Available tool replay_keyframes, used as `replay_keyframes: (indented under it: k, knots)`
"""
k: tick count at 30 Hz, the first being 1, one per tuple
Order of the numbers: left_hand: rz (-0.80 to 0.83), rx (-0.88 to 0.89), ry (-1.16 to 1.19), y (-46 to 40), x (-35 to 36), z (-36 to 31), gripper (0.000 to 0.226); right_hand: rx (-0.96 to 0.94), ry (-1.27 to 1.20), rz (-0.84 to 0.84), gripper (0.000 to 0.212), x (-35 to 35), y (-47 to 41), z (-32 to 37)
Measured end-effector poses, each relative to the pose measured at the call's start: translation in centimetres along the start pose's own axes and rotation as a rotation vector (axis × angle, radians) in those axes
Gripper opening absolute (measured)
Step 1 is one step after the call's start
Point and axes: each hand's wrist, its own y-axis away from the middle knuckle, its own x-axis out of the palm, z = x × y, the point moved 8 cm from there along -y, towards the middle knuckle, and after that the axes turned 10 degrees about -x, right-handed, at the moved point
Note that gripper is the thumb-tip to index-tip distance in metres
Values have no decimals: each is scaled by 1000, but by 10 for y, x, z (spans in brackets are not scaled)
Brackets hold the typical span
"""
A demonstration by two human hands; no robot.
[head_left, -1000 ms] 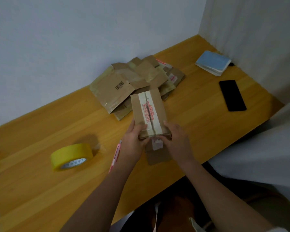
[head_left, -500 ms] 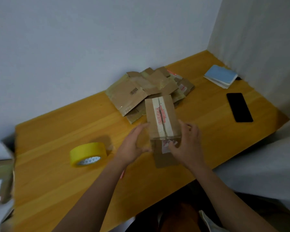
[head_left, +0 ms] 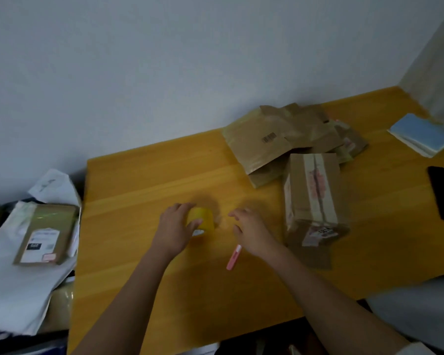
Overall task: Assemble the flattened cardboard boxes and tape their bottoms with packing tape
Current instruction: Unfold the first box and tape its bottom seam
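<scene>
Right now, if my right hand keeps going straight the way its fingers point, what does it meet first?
Probably the yellow tape roll, which the left hand grips. The right hand points left towards it over bare table; depth is unclear.

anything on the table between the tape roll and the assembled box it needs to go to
Only the right hand sits between the yellow tape roll, gripped by the left hand, and the assembled box. The pink pen lies nearer, off that line.

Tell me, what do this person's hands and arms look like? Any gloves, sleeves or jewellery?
Both the left hand and the right hand are bare, with no gloves. No rings, watch or bracelet can be made out, though the picture is blurred. Both forearms are uncovered up to the frame's bottom edge. Only at the bottom right corner does a bit of pale fabric show, possibly a short sleeve.
</scene>
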Motion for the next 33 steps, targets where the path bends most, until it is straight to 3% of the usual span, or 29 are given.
replay_keyframes:
  k: [7, 12, 16, 20, 26, 30, 33]
  knots:
    - [-8, 40, 107, -4, -3, 7, 41, 136, 54, 173, 48, 51, -45, -36]
    - [-55, 53, 191, -2, -6, 14, 39, 79, 127, 223, 31, 56, -63, -31]
    - [-40, 30, 247, -1, -9, 20, 38, 88, 131, 241, 6, 52, -68, -29]
    - [-21, -49, 332, 1, -24, 40, 28, 89, 2, 287, 7, 51, -73, -21]
    - [72, -97, 270, 0, -28, 52, 20, 54, -242, 139, 10, 21, -74, 3]
    - [197, -150, 119, -3, -13, 44, 32, 95, -230, 55, 46, -8, -60, 11]
    - [308, -119, 189, 10, 4, 24, 30, 125, -150, 9, 30, -39, -45, 18]
